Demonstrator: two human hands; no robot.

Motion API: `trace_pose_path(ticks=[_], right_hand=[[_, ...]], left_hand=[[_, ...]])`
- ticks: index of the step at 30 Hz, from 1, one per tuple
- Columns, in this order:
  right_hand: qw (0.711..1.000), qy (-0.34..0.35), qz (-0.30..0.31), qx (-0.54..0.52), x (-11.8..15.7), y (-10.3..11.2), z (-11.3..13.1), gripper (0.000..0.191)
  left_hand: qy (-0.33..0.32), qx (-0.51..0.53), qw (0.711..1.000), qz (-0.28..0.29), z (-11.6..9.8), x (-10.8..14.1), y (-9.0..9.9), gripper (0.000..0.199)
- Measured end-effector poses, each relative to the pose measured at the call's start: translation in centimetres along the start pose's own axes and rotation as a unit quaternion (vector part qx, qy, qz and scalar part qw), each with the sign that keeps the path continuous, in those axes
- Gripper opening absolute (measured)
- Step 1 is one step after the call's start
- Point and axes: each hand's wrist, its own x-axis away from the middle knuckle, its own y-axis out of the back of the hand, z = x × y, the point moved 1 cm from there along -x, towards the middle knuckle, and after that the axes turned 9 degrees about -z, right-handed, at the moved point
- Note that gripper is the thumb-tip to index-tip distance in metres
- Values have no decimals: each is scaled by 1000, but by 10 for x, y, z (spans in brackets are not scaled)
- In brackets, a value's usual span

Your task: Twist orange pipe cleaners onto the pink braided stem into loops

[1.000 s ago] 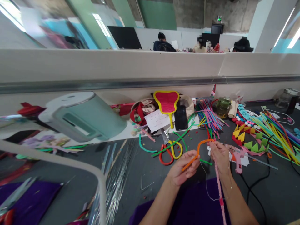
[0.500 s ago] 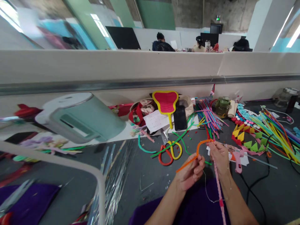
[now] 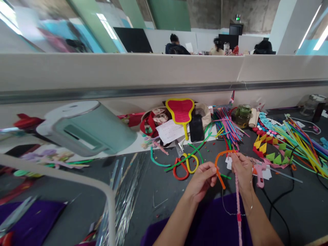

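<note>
My left hand (image 3: 202, 181) pinches an orange pipe cleaner (image 3: 220, 152) between thumb and fingers. Its short free end points down and to the right below my fingertips. From there the pipe cleaner arches up and across to my right hand (image 3: 242, 171), whose closed fingers grip its other end. A pink braided cord (image 3: 238, 198) hangs from under my right hand towards my lap, with a darker pink band partway down. The tip of the cord is hidden by my fingers, so how it meets the orange piece cannot be seen.
Red-and-yellow scissors (image 3: 190, 163) and green pipe cleaners (image 3: 194, 150) lie left of my hands. A pink glue gun (image 3: 260, 174) with a black cable sits at right, near a crown of coloured triangles (image 3: 271, 152). Bundled pipe cleaners (image 3: 230, 126) and a glass jar (image 3: 243, 114) stand behind.
The orange free end has swung from pointing lower left to pointing lower right. My left hand has turned and shifted slightly left, with its grip now nearer the bend.
</note>
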Motion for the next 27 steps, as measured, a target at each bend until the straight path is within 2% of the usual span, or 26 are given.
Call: trace_pose_path(ticks=[5,10,18,20,24,27], right_hand=[[999,33,-15,24,1,1,4,30],[996,53,-8,64,3,2,6,30],[988,88,1,127,6,1,6,30],[988,87,0,128,7,1,6,30],[991,74,5,115,7,0,6,30],[994,63,5,93,6,0,6,29]], left_hand=[[-51,-98,993,-43,-6,1,-1,25],[-108,-180,975,-78,-3,0,0,18],[-235,-286,916,-156,6,-3,-1,12],[-229,-275,921,-155,7,-2,-4,8],[-168,-206,954,-139,8,1,-10,11],[-160,-183,961,-130,8,3,-13,14]])
